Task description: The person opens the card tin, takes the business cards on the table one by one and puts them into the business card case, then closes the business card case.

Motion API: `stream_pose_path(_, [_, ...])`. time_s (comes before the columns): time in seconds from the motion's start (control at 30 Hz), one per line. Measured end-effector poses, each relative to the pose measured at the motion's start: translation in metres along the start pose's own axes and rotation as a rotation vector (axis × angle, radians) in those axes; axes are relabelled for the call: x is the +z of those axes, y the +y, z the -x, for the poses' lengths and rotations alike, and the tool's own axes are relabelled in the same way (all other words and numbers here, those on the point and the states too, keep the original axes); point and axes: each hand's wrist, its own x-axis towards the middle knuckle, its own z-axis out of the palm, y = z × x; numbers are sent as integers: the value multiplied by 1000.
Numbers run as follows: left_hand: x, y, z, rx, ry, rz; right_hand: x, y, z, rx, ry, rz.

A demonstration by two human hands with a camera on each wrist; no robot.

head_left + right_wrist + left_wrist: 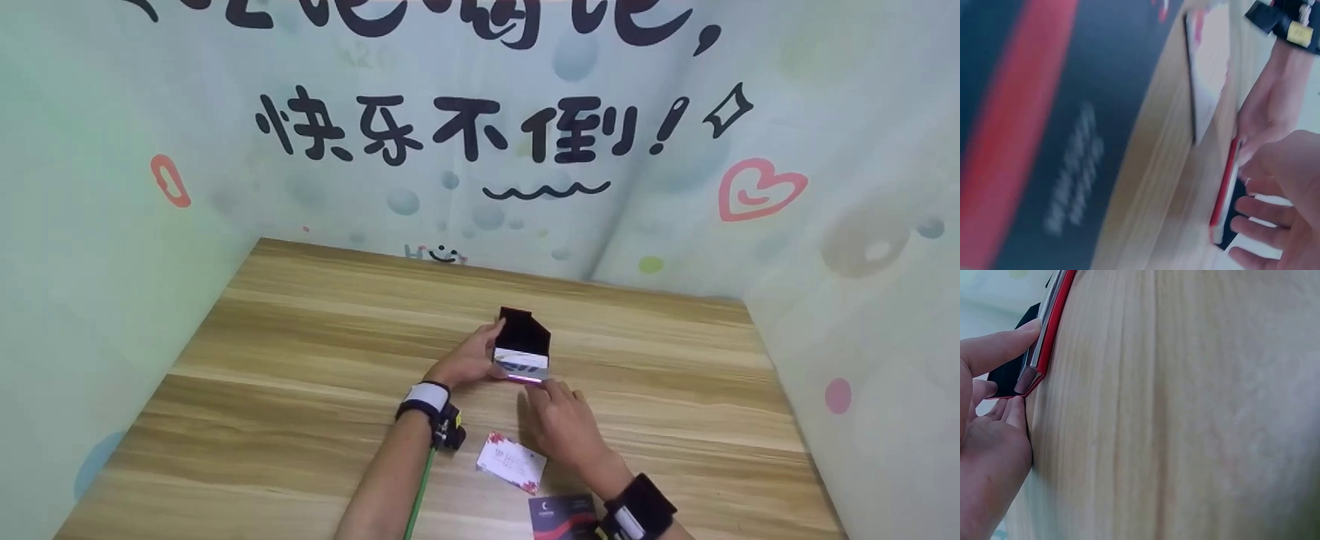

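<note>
A business card case [523, 334] with a red outside and a black inside stands with its flap up near the middle of the table. A pale card and a shiny metal edge show in its lower half. My left hand [469, 360] grips the case at its left side; in the left wrist view the thumb [1022, 333] lies on the metal edge. At the near right corner is my right hand [566, 427]. Its fingers [1266, 214] are loosely bent beside the case in the right wrist view, pinching nothing visible. Whether they touch the case I cannot tell.
Nearer than the case lies a white card [511, 461] with red floral corners. A dark card [555, 516] with a red wave sits under the right wrist, partly hidden. The wooden table [300, 337] meets printed cloth walls [450, 210] behind and at both sides.
</note>
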Motion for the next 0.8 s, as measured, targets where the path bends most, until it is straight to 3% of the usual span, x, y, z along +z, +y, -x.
stream_pose_path(0.27, [2,-1,1,-10,-9,10,-18,-23,13,-21,-8,-24])
stream_pose_path(0.57, [-2,0,0,-16,-2,3,-32,-39,30,58,-218,-64])
stream_pose_path(0.8, [-1,-2,-1,-5,-6,-12,-29,-43,42,83,-300,-88])
